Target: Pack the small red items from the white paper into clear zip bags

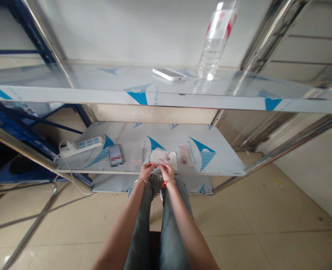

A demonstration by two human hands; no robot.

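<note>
Both hands meet at the front edge of the lower metal shelf (pixel 228 161). The fingers of my left hand (pixel 147 170) are pinched together, tips pointing right. My right hand (pixel 167 171) pinches from the other side, its fingertips close to the left ones. Whatever lies between them is too small to make out. Just beyond the fingertips is a white sheet (pixel 168 159) with small dark reddish bits on it. To its right lies a clear packet with reddish strips (pixel 184 155), and to its left another clear packet (pixel 136 156).
A blurred-out packet (pixel 115 155) and a white power strip (pixel 83 146) with its cord lie on the left of the lower shelf. The upper shelf (pixel 98 92) carries a phone (pixel 169 74) and a water bottle (pixel 216 41). Metal tubing (pixel 42 213) stands at the left.
</note>
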